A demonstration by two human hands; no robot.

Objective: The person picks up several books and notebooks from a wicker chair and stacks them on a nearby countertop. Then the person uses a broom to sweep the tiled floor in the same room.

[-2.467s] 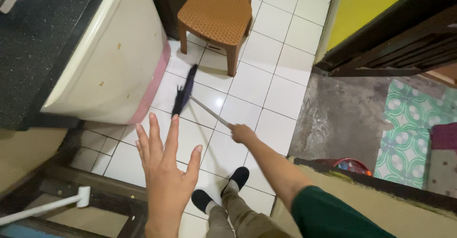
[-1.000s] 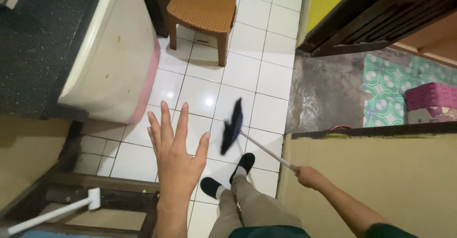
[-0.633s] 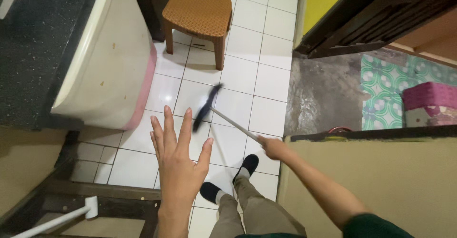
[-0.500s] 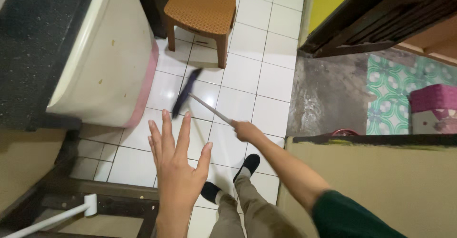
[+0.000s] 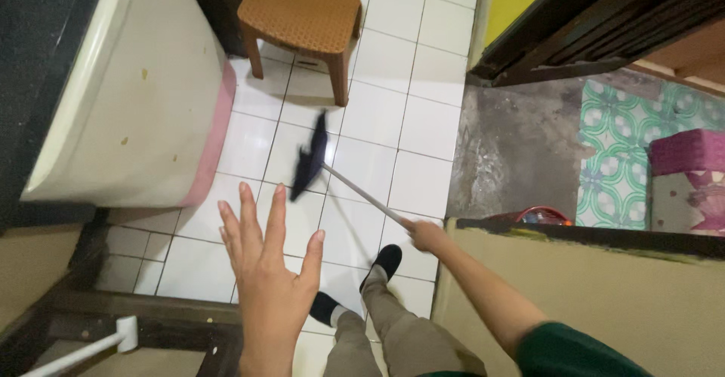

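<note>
Two bare hands show in the head view, looking down at a white tiled floor (image 5: 430,124). The right hand (image 5: 424,235) is out ahead at the end of an arm in a dark green sleeve, its fingers clamped around the thin pale handle of a broom (image 5: 355,188). The handle slants up and to the left from that grip to a dark, blurred broom head (image 5: 310,162), which lies on the tiles just below a brown plastic chair (image 5: 300,11).

The left hand (image 5: 266,271) is raised nearer the camera, palm down, holding nothing; its fingers (image 5: 248,211) are spread wide apart and point up towards the broom head, though it hangs well above the floor. Below the hands stand the person's two feet in dark shoes (image 5: 387,259) with pale socks and khaki trousers.

To the left sits a cream appliance (image 5: 128,105) with a pink band along its lower edge, close beside the chair. At the lower left corner a white stick with a squared end (image 5: 113,339) pokes in over a dark wooden frame. On the right the tiles give way to bare grey concrete (image 5: 513,158), with a green patterned mat (image 5: 627,166) beyond and a magenta woven box (image 5: 691,154) resting on it. A tan panel (image 5: 604,294) fills the lower right.
</note>
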